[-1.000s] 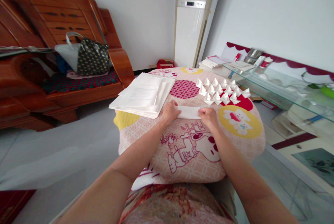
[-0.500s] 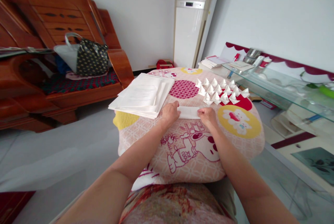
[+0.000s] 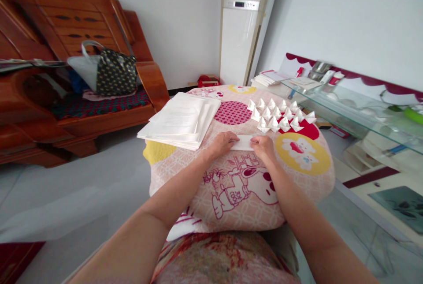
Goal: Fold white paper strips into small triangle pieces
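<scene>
A folded strip of white paper (image 3: 243,143) lies flat on the cloth-covered table between my two hands. My left hand (image 3: 224,143) is closed on its left part, the fingers covering that end. At the right end my right hand (image 3: 263,146) pinches the paper between thumb and fingers. Just beyond my right hand, several small white paper boats (image 3: 273,123) stand in rows. To the left of my left hand lies a stack of white paper sheets (image 3: 180,121), the top ones with faint print.
A patterned pink cloth (image 3: 241,213) covers the round table. Along the right runs a glass shelf (image 3: 360,114) bearing papers and cups. A wooden sofa (image 3: 82,15) with a dotted bag (image 3: 117,72) stands at the left, a tall white air conditioner (image 3: 239,41) at the back.
My left hand has slid right along the folded paper, closer to my right hand, so less of the strip shows. My right hand, the boats and the stack have stayed in place.
</scene>
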The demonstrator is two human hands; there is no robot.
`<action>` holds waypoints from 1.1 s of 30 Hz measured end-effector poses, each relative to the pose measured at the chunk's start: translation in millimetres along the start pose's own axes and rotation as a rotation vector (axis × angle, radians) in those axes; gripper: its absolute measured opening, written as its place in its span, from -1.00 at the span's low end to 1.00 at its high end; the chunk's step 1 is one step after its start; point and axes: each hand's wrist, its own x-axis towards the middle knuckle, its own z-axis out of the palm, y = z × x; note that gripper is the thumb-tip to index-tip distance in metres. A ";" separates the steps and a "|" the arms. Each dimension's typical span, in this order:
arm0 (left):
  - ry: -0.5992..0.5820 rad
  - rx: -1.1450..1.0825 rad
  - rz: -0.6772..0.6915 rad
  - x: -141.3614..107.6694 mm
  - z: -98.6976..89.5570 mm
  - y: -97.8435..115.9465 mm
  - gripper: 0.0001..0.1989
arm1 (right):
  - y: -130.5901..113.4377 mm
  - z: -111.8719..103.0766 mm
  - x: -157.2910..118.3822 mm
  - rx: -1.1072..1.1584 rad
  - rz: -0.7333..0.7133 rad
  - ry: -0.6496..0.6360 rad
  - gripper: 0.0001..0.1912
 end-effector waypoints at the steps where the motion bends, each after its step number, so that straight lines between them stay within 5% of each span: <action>1: -0.004 0.015 -0.015 -0.3 0.3 2.2 -0.68 | 0.2 -1.2 0.0 -0.009 0.007 -0.002 -0.72; 7: 0.002 0.114 -0.033 -3.0 5.5 14.4 -0.72 | -2.2 -13.3 -1.8 -0.111 0.041 0.077 -0.74; 10: -0.001 0.141 -0.008 -5.5 5.1 17.2 -0.71 | -10.4 -13.6 -4.3 -0.027 -0.092 0.171 -0.74; 13: -0.022 0.188 0.018 -7.3 3.8 18.7 -0.68 | -18.1 -5.7 -6.2 0.155 -0.210 0.060 -0.76; 19: 0.008 0.282 0.060 -7.1 7.4 17.6 -0.65 | -17.3 3.3 -6.7 0.226 -0.077 -0.200 -0.82; 27: 0.037 0.331 0.142 -5.3 12.6 10.6 -0.68 | -30.1 -2.7 -12.5 0.028 -0.141 -0.210 -0.86; 33: 0.076 0.295 0.118 -6.9 14.8 9.8 -0.67 | -25.2 -9.9 -11.0 0.020 -0.031 -0.249 -0.87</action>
